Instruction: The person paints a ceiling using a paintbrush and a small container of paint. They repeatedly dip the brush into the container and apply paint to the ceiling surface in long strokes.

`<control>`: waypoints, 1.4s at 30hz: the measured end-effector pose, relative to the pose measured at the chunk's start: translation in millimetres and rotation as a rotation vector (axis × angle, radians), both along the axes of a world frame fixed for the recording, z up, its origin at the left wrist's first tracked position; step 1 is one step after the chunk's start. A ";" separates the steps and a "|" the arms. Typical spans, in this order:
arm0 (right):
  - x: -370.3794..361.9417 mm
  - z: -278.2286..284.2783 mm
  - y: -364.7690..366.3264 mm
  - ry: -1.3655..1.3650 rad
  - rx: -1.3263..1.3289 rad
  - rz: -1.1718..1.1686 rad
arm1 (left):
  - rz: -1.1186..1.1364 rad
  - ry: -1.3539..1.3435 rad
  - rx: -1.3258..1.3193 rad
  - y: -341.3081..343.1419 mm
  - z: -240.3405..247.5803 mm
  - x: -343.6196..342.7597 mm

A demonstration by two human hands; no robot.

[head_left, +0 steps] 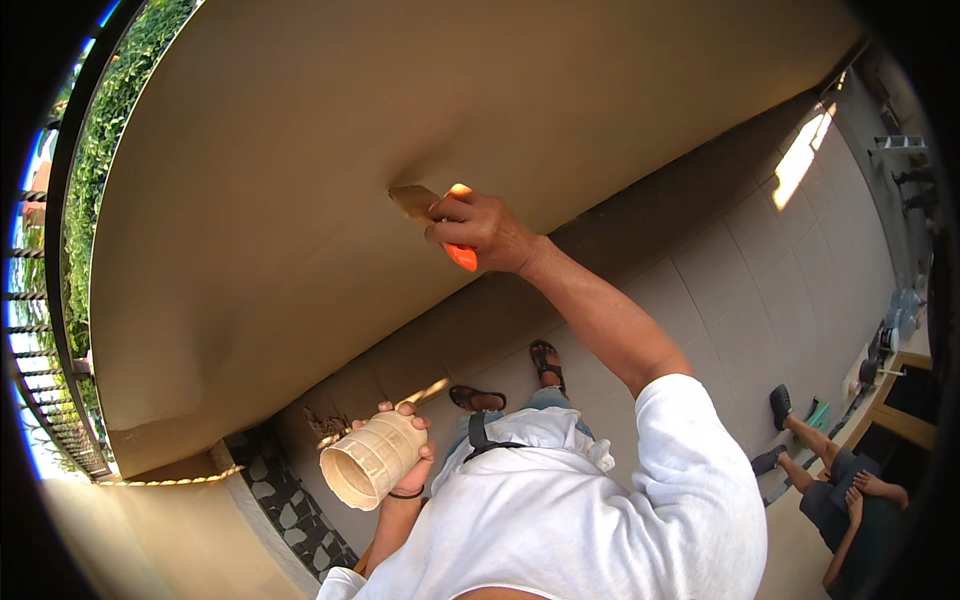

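Spreading or scraping with the putty knife [412, 203] seems the step in hand: the right grip [487, 230] is clenched around its orange handle, with the blade's tip at the tan wall [270, 130], though how hard it presses I cannot tell, while the left grip [418, 462] grasps a tilted, pale cup [372, 462] well apart from the blade. The next move probably calls for a flat, steady stroke. Bare wall leaves room around the blade, bounded by the dark railing [66, 165] side at left and the floor [690, 320] below.
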State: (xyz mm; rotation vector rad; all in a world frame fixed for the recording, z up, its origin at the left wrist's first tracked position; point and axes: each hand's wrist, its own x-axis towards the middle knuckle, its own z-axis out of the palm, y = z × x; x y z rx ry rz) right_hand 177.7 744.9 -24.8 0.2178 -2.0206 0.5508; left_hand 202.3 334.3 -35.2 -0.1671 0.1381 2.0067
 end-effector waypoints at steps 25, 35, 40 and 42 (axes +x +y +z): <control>56.3 113.9 92.3 0.289 -0.082 -0.417 | 0.067 0.051 0.035 -23.2 -25.5 -3.1; -55.6 74.0 -79.2 0.253 0.057 -0.154 | 0.104 -0.023 0.109 -41.4 -61.9 1.8; -34.5 73.7 -38.9 -0.018 -0.132 -0.020 | 0.123 0.026 0.166 -36.4 -64.6 -2.2; -1.0 111.0 23.4 0.155 -0.307 -0.222 | 0.131 0.017 0.186 -37.9 -70.7 -2.4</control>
